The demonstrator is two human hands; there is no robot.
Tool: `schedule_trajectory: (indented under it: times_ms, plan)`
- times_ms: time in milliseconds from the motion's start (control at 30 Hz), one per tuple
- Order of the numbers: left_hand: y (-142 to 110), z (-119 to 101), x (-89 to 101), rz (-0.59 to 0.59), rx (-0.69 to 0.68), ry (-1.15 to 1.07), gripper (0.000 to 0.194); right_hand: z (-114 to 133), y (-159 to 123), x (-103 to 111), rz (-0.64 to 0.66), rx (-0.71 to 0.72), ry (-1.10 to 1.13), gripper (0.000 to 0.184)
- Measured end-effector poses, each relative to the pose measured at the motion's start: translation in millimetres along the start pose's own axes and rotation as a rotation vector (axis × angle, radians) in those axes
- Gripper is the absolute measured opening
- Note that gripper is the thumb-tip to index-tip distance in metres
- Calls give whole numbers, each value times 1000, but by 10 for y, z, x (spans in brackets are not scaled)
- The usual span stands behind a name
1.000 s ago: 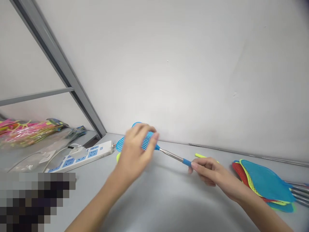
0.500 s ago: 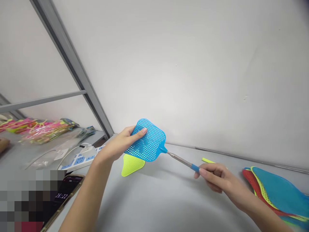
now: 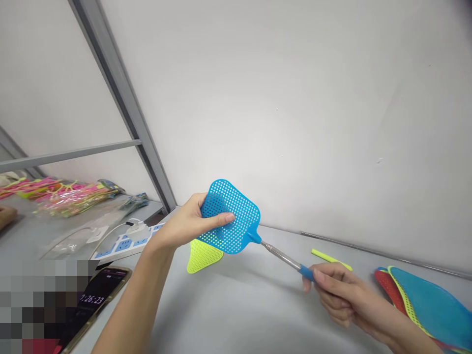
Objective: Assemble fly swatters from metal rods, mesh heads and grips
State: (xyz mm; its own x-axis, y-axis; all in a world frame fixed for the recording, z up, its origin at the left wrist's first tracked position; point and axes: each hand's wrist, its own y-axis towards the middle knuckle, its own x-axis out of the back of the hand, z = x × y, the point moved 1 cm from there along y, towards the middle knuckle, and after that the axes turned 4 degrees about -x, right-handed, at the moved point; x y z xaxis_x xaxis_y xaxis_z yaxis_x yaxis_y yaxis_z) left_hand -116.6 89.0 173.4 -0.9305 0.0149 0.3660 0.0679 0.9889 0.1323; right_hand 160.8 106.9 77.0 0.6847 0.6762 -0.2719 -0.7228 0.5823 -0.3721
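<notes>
A blue fly swatter (image 3: 241,211) with a perforated head and a metal shaft is held between my hands above the table. My left hand (image 3: 195,221) grips the head, thumb across the front and fingers behind the mesh. My right hand (image 3: 339,290) is closed round the blue handle at the shaft's lower end. Below the blue head, a yellow-green swatter head (image 3: 204,256) lies on the table, partly covered by it. Behind my right hand lies a yellow-green tube (image 3: 330,258).
Stacked blue, yellow and red swatter heads (image 3: 429,305) lie at the right. A power strip (image 3: 127,243) and a phone (image 3: 98,300) are at the left, beyond them bagged colourful items (image 3: 70,196). A grey metal frame (image 3: 129,108) stands against the white wall (image 3: 295,98).
The view has shifted slightly. My left thumb has slid lower on the mesh, and the swatter and my right hand sit a little lower and further right.
</notes>
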Motion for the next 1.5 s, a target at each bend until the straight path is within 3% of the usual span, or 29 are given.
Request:
schedule_trajectory:
  times_ms: [367,733,967,1167,1333,1500]
  plan:
    - [-74,-58,-28,21,-93,26,16,-81,6,30,74,-60,133,31]
    - [-50,-17,-31,14,-66,30,21,33,-35,57,-22,-24,-42,32]
    - [-50,1,50,43,-108,94,21,-18,2,134,-67,-51,-89,33]
    - [-80,-12,152,-47,-130,128,20,89,-34,132,-142,-68,-229,33]
    - [-123,-23,183,-178,-90,300,42,119,-58,125,-216,-55,-345,37]
    - [-116,-13,174,-171,-101,408,33,58,-67,109,-201,-97,-422,39]
